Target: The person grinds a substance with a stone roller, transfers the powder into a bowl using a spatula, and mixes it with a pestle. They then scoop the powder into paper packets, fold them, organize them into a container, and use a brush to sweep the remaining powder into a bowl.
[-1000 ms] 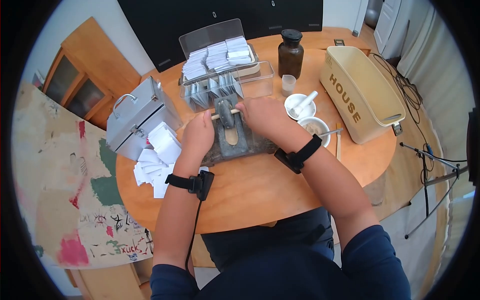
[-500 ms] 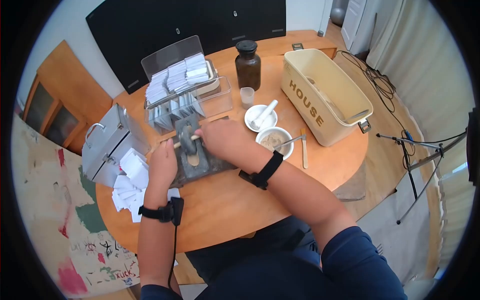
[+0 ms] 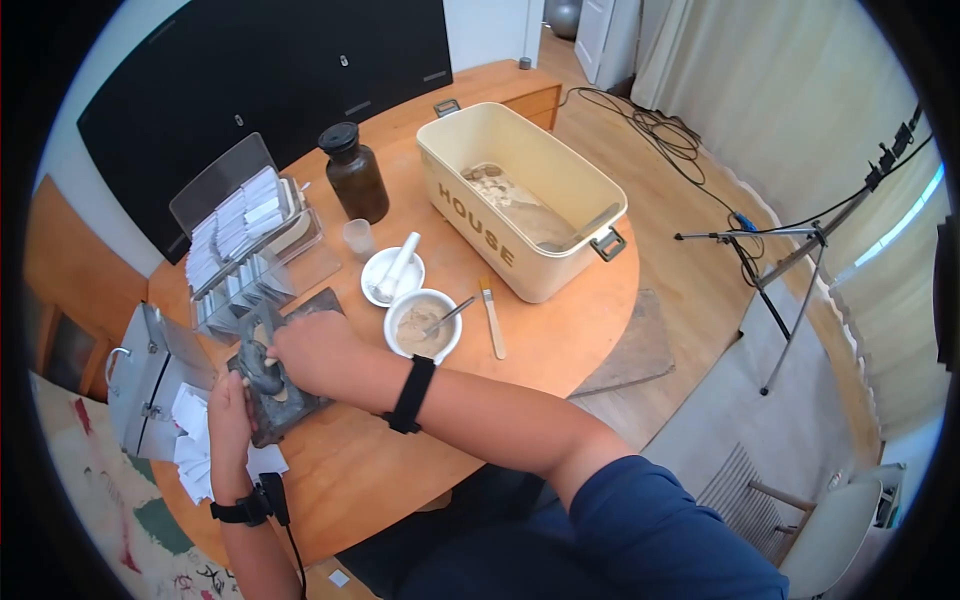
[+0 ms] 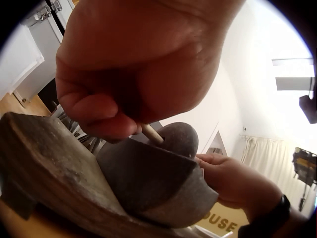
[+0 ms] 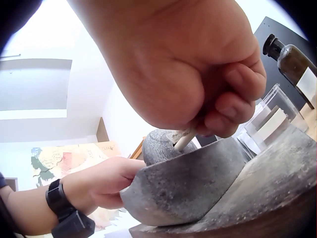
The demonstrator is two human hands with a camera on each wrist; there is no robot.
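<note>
A grey stone grinding wheel [image 3: 262,378] stands in a boat-shaped stone trough [image 5: 183,188] that holds some tan powder. The trough sits on a dark slab [image 4: 54,166]. A pale wooden axle [image 5: 185,141] sticks out of both sides of the wheel. My left hand [image 3: 230,412] grips one end of it, fingers curled in the left wrist view. On the other end, my right hand [image 3: 322,352] has its fingers wrapped round the wood. A white bowl [image 3: 392,336] of tan powder with a metal spoon [image 3: 450,316] stands right of the trough.
Behind the bowl are a white mortar [image 3: 375,290] with pestle [image 3: 405,260], a small plastic cup [image 3: 358,238] and a brown bottle [image 3: 357,188]. A brush [image 3: 494,325] and cream bin [image 3: 480,235] stand right; packets [image 3: 235,220], a metal case [image 3: 155,390] and papers [image 3: 195,450] left.
The head view has swung to the right, so the table's things appear further left. Both hands keep their grip on the axle, and the wheel stays in the trough.
</note>
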